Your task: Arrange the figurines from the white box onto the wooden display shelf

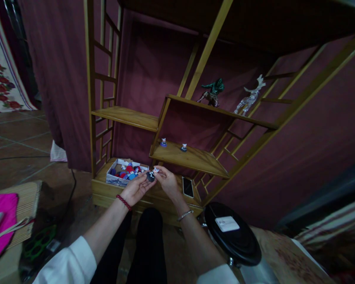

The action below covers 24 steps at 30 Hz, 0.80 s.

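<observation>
My left hand (135,188) is closed around the edge of a small dark round base (150,176). Between the fingertips of my right hand (167,182) is a small white figurine (156,170), held right beside that base; whether the two touch I cannot tell. Just behind my left hand stands an open box (115,181) full of red, blue and purple round pieces and white figures. On the middle shelf (192,158) sit two small figurines, one on a purple base (163,142) and one on a dark base (184,148).
A phone (187,187) lies on the bottom shelf, right of my hands. Higher up stand a green and brown figure (212,93) and a clear deer ornament (251,96). A black-lidded bin (232,232) is at the lower right. At left, a pink cloth (2,221) lies on a woven mat.
</observation>
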{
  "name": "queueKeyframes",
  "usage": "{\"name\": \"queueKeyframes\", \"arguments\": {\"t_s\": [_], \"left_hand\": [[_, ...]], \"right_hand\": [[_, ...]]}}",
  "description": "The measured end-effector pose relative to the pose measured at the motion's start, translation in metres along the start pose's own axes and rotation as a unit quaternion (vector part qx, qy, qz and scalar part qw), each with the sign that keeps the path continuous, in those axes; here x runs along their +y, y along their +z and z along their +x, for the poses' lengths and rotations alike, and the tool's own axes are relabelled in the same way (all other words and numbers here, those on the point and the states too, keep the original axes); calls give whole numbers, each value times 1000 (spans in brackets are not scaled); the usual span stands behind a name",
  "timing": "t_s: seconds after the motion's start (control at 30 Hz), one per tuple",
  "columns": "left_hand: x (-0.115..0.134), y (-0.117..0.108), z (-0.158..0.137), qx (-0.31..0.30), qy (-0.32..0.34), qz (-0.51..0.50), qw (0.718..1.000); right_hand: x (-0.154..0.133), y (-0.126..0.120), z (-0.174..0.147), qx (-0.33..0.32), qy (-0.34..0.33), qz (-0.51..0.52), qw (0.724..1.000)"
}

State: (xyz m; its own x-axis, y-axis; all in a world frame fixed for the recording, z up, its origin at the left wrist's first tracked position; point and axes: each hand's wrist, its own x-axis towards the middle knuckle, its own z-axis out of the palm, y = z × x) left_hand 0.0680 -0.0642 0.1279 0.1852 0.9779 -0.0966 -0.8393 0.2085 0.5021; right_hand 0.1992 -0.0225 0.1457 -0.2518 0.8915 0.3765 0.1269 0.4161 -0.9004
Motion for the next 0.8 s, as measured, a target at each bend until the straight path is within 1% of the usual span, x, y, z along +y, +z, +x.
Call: {"name": "queueKeyframes", "arguments": {"t_s": [0.2,0.4,0.8], "left_hand": [[2,5,-3,3,2,1,1000],[1,2,-3,-8,0,5,1000],[2,4,-6,-27,7,2,1000]], "right_hand": [[-6,-1,-1,10,-4,-12,1000],[-10,-1,0,17,-3,-15,1000],[-14,0,-1,7,-19,-29,999]]}}
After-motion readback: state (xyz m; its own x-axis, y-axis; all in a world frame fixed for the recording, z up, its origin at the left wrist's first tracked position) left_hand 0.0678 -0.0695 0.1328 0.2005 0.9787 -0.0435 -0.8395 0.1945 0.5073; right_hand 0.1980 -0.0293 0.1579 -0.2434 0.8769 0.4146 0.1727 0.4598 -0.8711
